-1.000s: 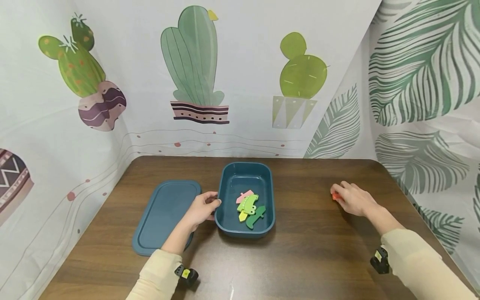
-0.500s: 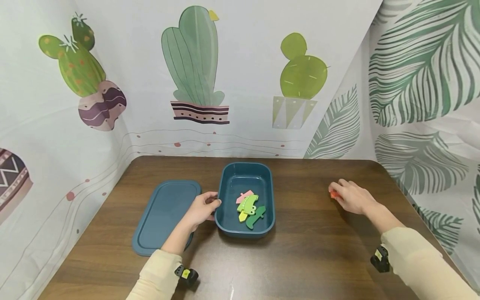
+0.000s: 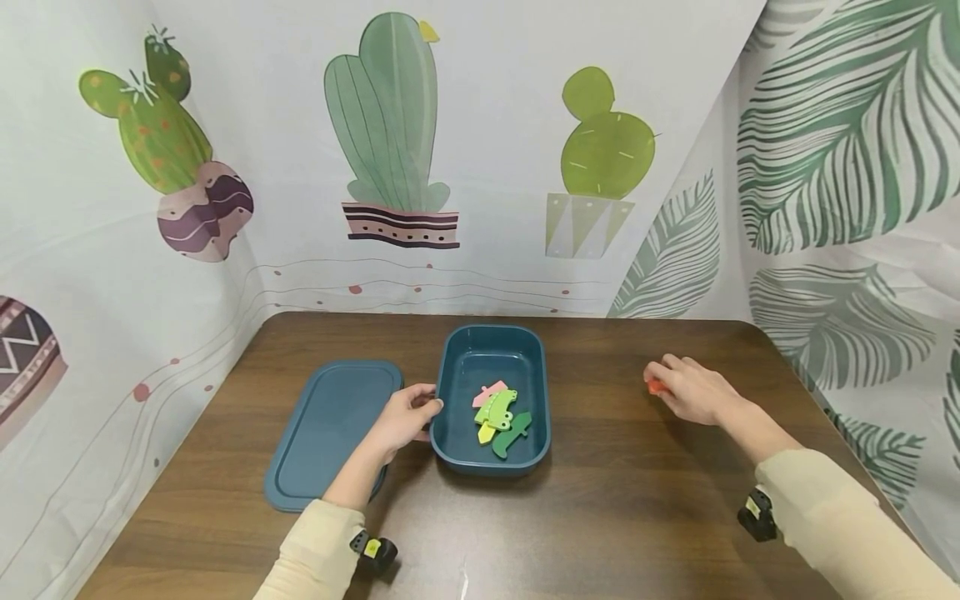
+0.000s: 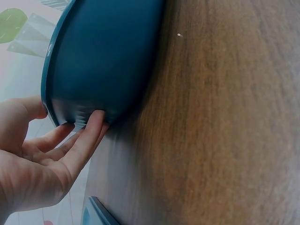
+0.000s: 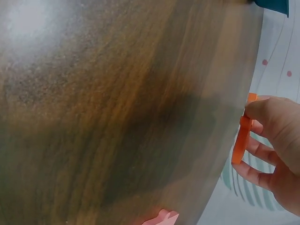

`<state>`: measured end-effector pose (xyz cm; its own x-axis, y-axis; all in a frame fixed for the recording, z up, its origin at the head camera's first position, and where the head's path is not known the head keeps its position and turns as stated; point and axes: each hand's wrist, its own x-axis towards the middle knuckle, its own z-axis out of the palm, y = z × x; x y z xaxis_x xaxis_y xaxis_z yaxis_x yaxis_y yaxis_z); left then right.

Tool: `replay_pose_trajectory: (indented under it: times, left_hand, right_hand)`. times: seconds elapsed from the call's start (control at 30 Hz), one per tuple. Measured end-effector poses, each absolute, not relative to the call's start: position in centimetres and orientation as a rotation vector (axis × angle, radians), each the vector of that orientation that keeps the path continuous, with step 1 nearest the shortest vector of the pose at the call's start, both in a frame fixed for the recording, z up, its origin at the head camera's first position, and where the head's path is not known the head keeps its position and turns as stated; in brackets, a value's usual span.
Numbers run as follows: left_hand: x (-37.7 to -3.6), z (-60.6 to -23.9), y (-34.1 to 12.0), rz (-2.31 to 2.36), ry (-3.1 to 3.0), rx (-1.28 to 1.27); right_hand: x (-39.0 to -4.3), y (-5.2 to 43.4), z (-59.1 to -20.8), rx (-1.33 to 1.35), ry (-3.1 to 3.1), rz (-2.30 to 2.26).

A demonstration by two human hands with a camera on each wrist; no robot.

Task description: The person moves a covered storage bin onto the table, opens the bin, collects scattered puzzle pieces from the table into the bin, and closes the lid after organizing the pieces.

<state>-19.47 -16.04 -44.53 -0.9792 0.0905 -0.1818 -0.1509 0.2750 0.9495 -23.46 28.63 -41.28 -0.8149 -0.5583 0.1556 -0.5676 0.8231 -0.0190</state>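
Observation:
My left hand (image 3: 403,419) holds the left side of a deep blue rectangular box (image 3: 491,468), thumb at the rim and fingertips against the outer wall (image 4: 101,56). In the box lie a light green crocodile piece (image 3: 495,410), a dark green piece (image 3: 513,434), a pink piece (image 3: 489,393) and a yellow piece (image 3: 486,433). Over at the right, my right hand (image 3: 693,390) pinches a slim orange toy piece (image 5: 242,138) between thumb and fingers. Part of another pink piece (image 5: 163,218) shows on the table in the right wrist view.
A flat blue lid (image 3: 330,433) rests on the brown wooden table (image 3: 600,500), left of the box and partly behind the left forearm. A white cloth (image 3: 495,167) printed with cacti and leaves hangs behind the table.
My right hand has moved slightly left with the orange toy piece in its fingers. The left hand, the box and the lid stay where they were.

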Motion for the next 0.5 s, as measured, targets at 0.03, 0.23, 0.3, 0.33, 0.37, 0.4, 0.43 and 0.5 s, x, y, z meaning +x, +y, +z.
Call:
replay_pose_trajectory:
  times: [0.03, 0.23, 0.3, 0.33, 0.37, 0.4, 0.43, 0.5]
  left_hand:
    - [-19.5, -44.6, -16.1, 1.777, 2.340, -0.061]
    - [-19.6, -44.6, -16.0, 1.783, 2.335, -0.056]
    - [-19.6, -44.6, -16.0, 1.793, 2.323, -0.056]
    - [-19.6, -44.7, -16.0, 1.796, 2.319, -0.055]
    - [-19.7, -44.7, -16.0, 1.800, 2.315, -0.055]
    - [-19.7, -44.7, -16.0, 1.804, 2.310, -0.054]
    - [-19.7, -44.7, -16.1, 1.805, 2.309, -0.050]
    - [-19.6, -44.5, -16.1, 1.801, 2.304, -0.048]
  right_hand:
    - [-23.5, 28.5, -41.2, 0.893, -2.858, 0.096]
    - [-23.5, 27.7, -40.9, 0.917, -2.824, 0.086]
    - [-23.6, 27.4, -40.8, 0.929, -2.807, 0.081]
    - [-23.6, 27.3, -40.7, 0.938, -2.801, 0.081]
    - [-23.6, 27.1, -40.6, 0.950, -2.795, 0.079]
    - [-23.6, 26.9, -40.6, 0.959, -2.788, 0.078]
    - [-23.6, 26.8, -40.5, 0.967, -2.785, 0.071]
    - [-23.7, 26.5, -40.3, 0.988, -2.774, 0.067]
